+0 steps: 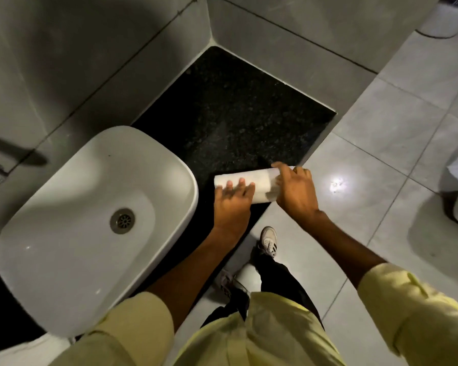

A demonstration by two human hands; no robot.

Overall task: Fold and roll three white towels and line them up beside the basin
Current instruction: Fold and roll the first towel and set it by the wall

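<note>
Head view
Worktop: a black speckled worktop [238,107] runs into the corner of grey tiled walls, its front edge meeting a pale tiled floor [376,133].
Basin: a white basin [169,165] sits on the left part of the worktop, with a metal drain [122,220] in its bowl.
Towel: one white rolled towel [257,180] lies on the worktop at its front edge, just beside the basin's right rim, its length running along that edge and its right end reaching the worktop's front right corner.
Left hand: the left hand [232,204] lies flat on the left part of the towel, fingers spread and stretched out, pressing down and not closed around it.
Right hand: the right hand [295,190] covers the towel's right end, fingers curved over the roll in a loose, part-open hold.
Other towels: only this one shows.
Person: yellow sleeves [407,313], dark trousers and pale shoes [268,241] show below the worktop's front edge.
</note>
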